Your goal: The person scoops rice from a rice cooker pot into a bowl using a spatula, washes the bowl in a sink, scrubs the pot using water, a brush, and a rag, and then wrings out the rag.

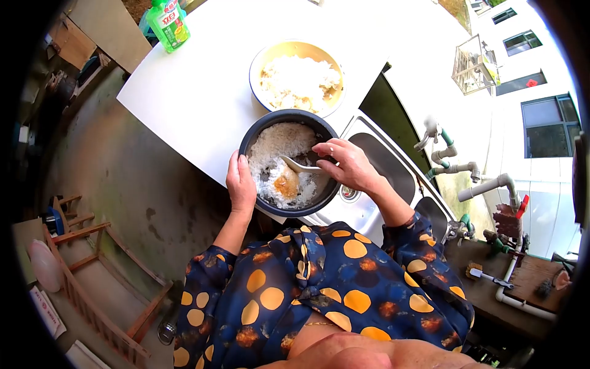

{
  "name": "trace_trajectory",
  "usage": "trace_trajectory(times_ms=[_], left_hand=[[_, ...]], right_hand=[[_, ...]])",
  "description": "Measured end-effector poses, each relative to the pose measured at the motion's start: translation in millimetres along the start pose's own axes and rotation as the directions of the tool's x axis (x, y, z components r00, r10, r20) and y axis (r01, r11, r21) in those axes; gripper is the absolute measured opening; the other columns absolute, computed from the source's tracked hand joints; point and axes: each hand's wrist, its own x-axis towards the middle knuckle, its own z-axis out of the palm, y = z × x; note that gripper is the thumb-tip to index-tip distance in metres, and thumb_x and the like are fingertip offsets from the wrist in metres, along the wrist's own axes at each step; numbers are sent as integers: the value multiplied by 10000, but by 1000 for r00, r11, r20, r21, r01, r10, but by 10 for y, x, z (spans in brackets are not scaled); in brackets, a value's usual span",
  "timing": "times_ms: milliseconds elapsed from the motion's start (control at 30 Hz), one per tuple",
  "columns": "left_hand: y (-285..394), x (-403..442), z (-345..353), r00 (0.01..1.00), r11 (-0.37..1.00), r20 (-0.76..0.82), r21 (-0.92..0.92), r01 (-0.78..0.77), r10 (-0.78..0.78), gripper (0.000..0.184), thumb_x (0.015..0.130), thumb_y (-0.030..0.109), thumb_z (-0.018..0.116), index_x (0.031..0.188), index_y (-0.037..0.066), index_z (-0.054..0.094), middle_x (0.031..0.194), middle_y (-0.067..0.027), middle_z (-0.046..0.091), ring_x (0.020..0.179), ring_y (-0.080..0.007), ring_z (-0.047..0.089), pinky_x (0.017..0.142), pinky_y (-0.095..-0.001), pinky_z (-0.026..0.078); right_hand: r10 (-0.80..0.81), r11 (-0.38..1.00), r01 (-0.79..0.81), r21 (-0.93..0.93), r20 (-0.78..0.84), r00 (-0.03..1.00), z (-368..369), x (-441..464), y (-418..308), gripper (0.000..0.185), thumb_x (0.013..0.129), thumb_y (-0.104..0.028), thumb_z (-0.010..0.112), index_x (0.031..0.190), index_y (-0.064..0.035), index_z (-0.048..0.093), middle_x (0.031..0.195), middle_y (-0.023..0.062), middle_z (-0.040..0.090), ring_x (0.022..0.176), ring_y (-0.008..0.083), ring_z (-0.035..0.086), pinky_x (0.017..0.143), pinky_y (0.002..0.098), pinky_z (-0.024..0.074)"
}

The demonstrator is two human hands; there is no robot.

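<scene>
My left hand (241, 184) is wrapped round the side of a dark round rice cooker pot (250, 136), its thumb at the rim. Inside, white rice (284, 136) covers the far wall, and a clump with a browned patch (286, 183) lies near the middle. My right hand (348, 162) reaches over the right rim, its fingers closed on the handle of a pale rice paddle (302, 167). The paddle's blade meets the rice clump. Grains of rice stick to the right fingers. Just beyond the pot stands a cream bowl (254, 77) heaped with cooked rice (300, 80).
A white table (203, 92) lies under the bowl, with a green soap bottle (168, 26) at its far left. To the right is a steel sink (384, 161), with pipes and taps (439, 147) beyond. A wooden chair frame (92, 277) stands at lower left.
</scene>
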Motion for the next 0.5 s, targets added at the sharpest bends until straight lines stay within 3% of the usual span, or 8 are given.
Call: trace_trajectory(times_ms=[67,133,167,200,267,400,467,500], left_hand=[[-92,-71,-77,999,992,38,-119,43,-39,375,936,209,426,1187,-67,468,1084,-143,575,987,-192,532,884,-287,400],[-102,82,-363,933,918,303,-280,281,-193,388,902,213,511,1190,-44,473,1091,-126,566,980,-170,534,877,-285,412],[-34,253,-555,902,870,315,-301,391,-296,435,880,243,545,1198,-41,458,1090,-141,560,981,-186,540,871,-300,423],[17,437,-593,853,803,328,-317,504,-405,487,857,273,579,1206,-37,442,1088,-157,554,982,-201,545,865,-315,433],[135,799,-453,873,864,318,-228,450,-370,605,819,331,618,1243,-33,386,1096,-191,537,971,-242,556,848,-346,451],[-134,1475,30,795,847,465,-159,508,-390,672,803,318,626,1280,-45,321,1100,-217,523,930,-250,574,810,-360,478],[-268,1667,419,674,765,673,-249,594,-304,545,815,217,575,1255,-23,359,1064,-191,560,910,-246,592,807,-386,502],[-349,1732,540,664,765,684,-241,597,-303,545,815,217,575,1255,-23,359,1064,-191,560,910,-246,592,807,-386,502]], right_hand=[[119,982,-89,165,-185,976,-20,-107,21,228,790,-109,614,1005,-38,591,878,99,600,821,219,596,702,301,480],[247,948,-152,279,-349,904,43,-246,177,238,796,-111,612,1020,-33,588,898,96,606,822,199,596,704,288,476],[320,914,-173,368,-388,865,134,-342,250,256,811,-122,607,1046,-25,583,911,89,611,823,159,586,704,274,470],[458,800,-213,561,-342,820,254,-449,419,273,836,-143,597,1076,-14,572,915,65,609,821,119,570,700,257,468],[599,614,-277,739,-208,774,400,-617,528,279,880,-167,550,1116,-20,553,972,32,599,821,86,559,681,215,464],[650,509,-399,762,-36,759,715,-946,529,317,887,-238,537,1100,-6,559,901,32,604,780,90,567,609,217,460],[683,446,-442,778,23,730,762,-1142,578,330,890,-251,530,1097,6,555,889,49,603,746,99,576,589,216,459],[696,413,-468,781,61,715,772,-1281,604,341,890,-259,530,1093,14,552,884,61,602,722,107,583,577,215,461]])
